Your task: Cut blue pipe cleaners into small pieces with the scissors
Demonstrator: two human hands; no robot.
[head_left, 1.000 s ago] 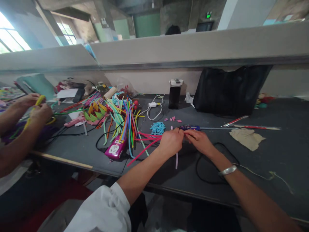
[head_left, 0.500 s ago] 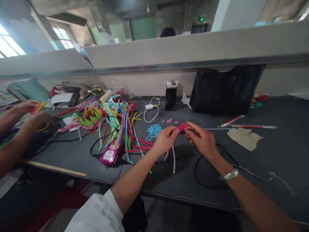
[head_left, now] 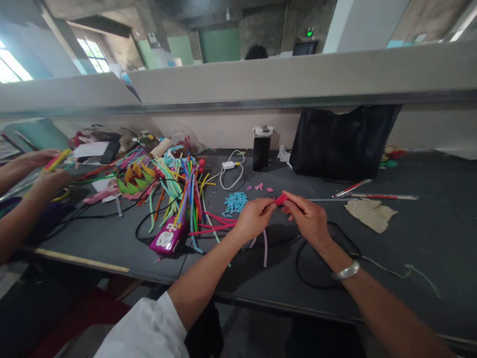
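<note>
Over a dark worktop (head_left: 428, 233), roughly midway between its front and back edges, I am holding the ends of several bright pink strips (head_left: 281, 199) just above the surface, between my two hands. My left hand (head_left: 255, 219) is pinching them between thumb and bent fingers, the long tails trailing past it toward the worktop's left end. My right hand (head_left: 307, 216) is meeting it from the other side, thumb and fingertips nearly together on the tips, the gap almost gone. The change is showing there: hidden among my fingers a second ago, then standing out as separate ends beside a looser right hand, the tips are now lying close together under my fingers. I am judging this as a move from exposing the ends to pressing or shaping them as one bunch; whether anything is joining them, I cannot tell. Just beyond my left hand, a heap of short blue pieces (head_left: 235, 203) is lying near a few small pink pieces (head_left: 260, 187) scattered toward the back edge. A bundle of coloured strips (head_left: 194, 189) is spreading to the left, a purple box (head_left: 168, 238) sitting at its near end toward the front edge. Nearer the left end, a co-worker's hands (head_left: 51, 181) are holding a yellow strip (head_left: 57, 159).
</note>
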